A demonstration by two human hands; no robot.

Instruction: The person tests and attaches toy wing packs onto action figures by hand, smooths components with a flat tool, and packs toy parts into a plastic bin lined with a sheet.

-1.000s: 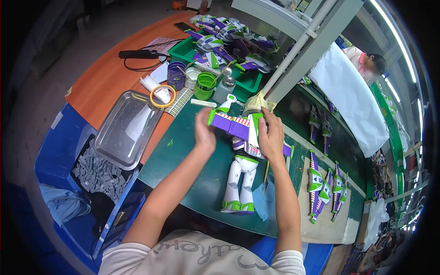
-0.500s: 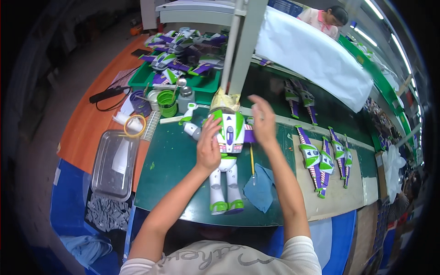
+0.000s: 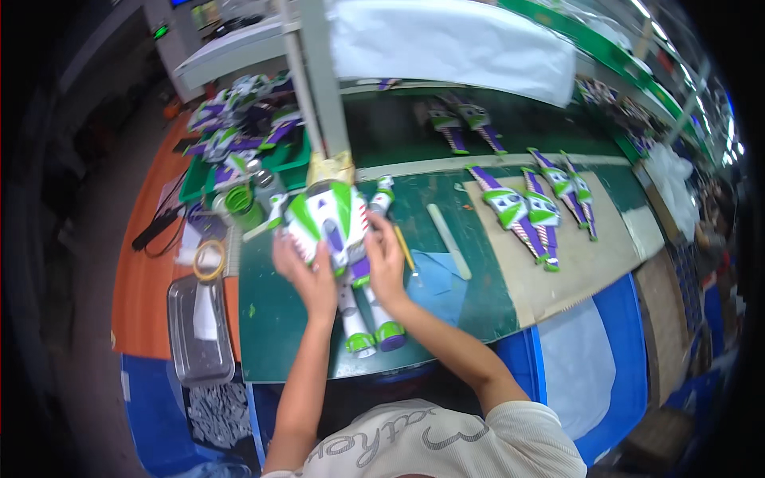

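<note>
One toy figure (image 3: 351, 309) lies on green table (image 3: 271, 334), feet (image 3: 390, 334) nearest; left hand (image 3: 310, 276) and right hand (image 3: 386, 269) beyond, each grip closed on opposite side of wing pack (image 3: 328, 215). Pack sits over figure; whether fastened, cannot tell. Farther, four loose wing packs (image 3: 505, 205) lie on cardboard sheet (image 3: 574, 271); more packs (image 3: 224, 144) heap in green bin (image 3: 295, 157).

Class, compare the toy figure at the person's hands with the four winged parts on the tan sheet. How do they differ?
The toy figure has legs; the winged parts have none. The left hand and right hand hold the toy figure, while the winged parts lie untouched on the tan sheet. Both share white, green and purple colouring.
</note>
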